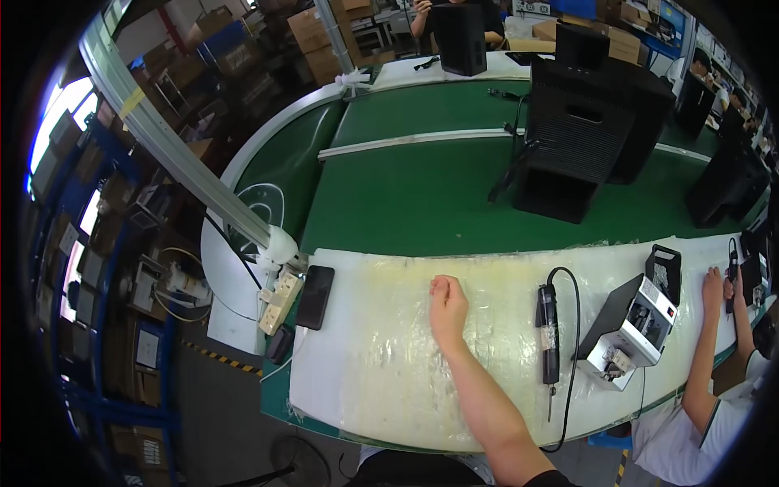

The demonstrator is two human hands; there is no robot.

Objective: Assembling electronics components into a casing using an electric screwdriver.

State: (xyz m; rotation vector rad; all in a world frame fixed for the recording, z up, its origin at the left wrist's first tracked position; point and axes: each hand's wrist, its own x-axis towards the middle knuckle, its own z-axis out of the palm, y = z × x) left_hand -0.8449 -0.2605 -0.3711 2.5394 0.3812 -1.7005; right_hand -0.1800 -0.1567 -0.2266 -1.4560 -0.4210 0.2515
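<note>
My right hand (448, 312) rests on the plastic-covered white work surface (365, 349), its fingers curled into a loose fist. Nothing shows in it. The forearm comes in from the lower right; my left hand is out of sight. To the right of my hand lies a black electric screwdriver (548, 333) with its thin bit pointing toward me and a black cord looping from its far end. A black smartphone (315, 298) lies at the left end of the surface. Farther right sits a screw-feeder-like box (633, 325), grey and white, beside a small black open bin (665, 272).
Beyond the surface runs a green conveyor belt (406, 199) carrying tall black cabinets (572, 122). A metal post (174, 158) and a power strip (281, 303) stand at left. A co-worker's arms (706, 349) reach in at right; another person is across the belt.
</note>
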